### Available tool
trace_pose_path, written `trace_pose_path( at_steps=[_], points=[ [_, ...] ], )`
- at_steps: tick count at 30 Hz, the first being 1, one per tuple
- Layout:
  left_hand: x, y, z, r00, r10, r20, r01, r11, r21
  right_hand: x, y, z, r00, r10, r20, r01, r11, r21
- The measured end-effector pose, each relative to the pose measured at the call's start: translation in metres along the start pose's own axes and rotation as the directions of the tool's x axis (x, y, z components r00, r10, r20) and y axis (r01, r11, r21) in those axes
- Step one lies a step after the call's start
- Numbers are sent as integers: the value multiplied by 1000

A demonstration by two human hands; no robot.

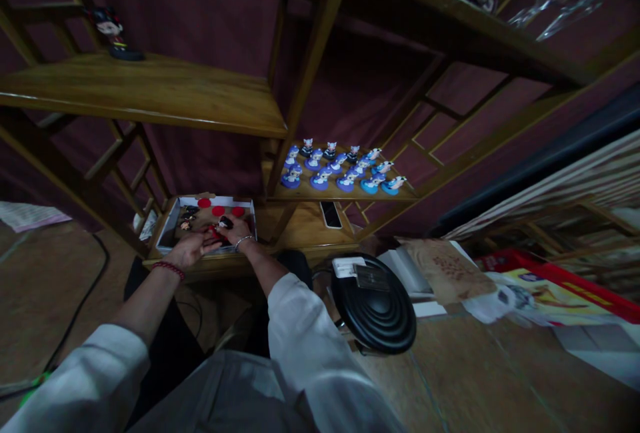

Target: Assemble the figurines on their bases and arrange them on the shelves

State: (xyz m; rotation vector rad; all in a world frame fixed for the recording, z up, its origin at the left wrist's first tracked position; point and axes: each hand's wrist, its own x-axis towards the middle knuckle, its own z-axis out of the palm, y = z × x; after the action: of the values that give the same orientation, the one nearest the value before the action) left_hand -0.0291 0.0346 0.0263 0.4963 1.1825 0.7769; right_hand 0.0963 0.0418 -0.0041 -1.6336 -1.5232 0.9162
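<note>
My left hand (193, 248) and my right hand (237, 229) meet over a shallow white box (167, 225) on the lowest shelf. Between them is a small figurine (220, 226) with a black-haired head and red clothing. The fingers of my right hand are closed around its head end, while those of my left hand grip its red lower part. Inside the box, more small dark-haired figurine pieces (187, 217) lie at the left. Red round bases (219, 210) rest along the far side of the brown box bottom.
Several purple and blue figurines (320, 178) stand in rows on the middle shelf. A phone (331, 215) lies on the lower shelf (285, 233). One figurine (114, 34) stands upper left. A black round stool (375, 306) is at my right, near boxes and a plastic bag (487, 305).
</note>
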Motion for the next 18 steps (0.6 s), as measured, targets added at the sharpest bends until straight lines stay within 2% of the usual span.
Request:
trace_pose_path(
  at_steps=[6,11,18],
  points=[
    [4,-2,-1,1000,5,-30,-6,1000,-25,3,4,3,1000,-4,-8,4,1000,14],
    [4,-3,-2,1000,0,-7,0,1000,-20,2,4,2,1000,-25,4,25,999,23],
    [-4,0,0,1000,3,-7,-3,1000,-31,3,6,-1,996,-91,16,90,995,38]
  ],
)
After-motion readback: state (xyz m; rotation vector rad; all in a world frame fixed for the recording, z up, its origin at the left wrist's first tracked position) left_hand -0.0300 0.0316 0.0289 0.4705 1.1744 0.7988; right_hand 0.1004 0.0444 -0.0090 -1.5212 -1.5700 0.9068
